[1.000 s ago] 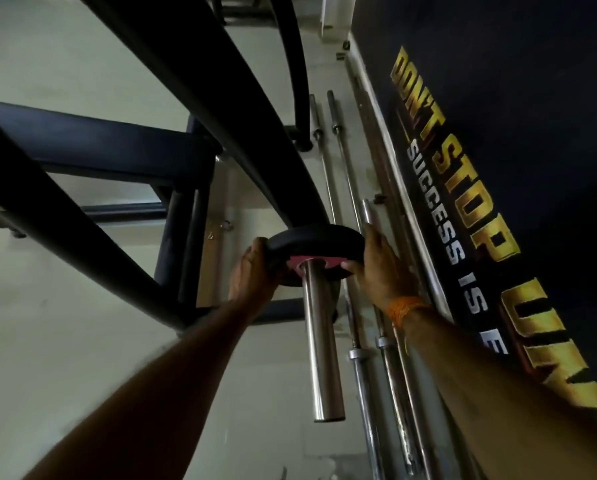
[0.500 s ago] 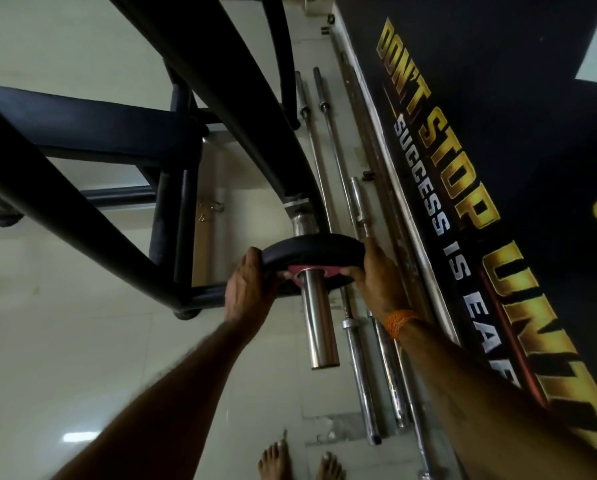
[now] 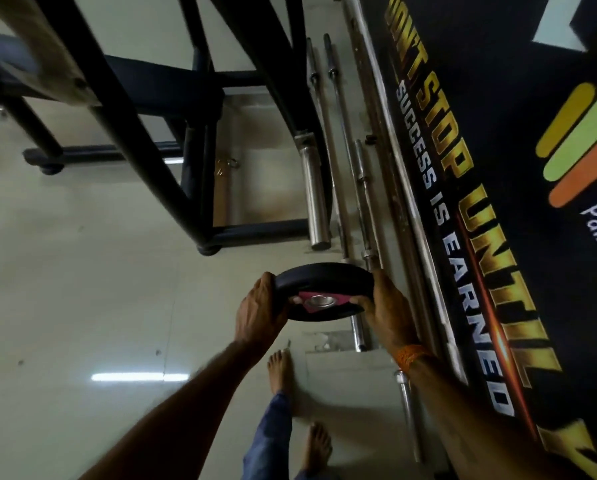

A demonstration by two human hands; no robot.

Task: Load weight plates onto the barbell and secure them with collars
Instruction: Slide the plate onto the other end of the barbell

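Note:
I hold a small black weight plate with a pink centre and a metal hub ring between both hands, clear of the bar. My left hand grips its left rim and my right hand grips its right rim. The chrome barbell sleeve sticks out bare from the black rack above the plate, its end a short way beyond the plate's far edge. I see no collar.
A black rack frame fills the upper left. Several spare bars lie on the floor along a dark wall banner. My bare feet stand on the pale tiled floor below the plate.
The plate was on the sleeve with both hands on it; it has slid back along the sleeve and off its end, and now hangs free in my hands.

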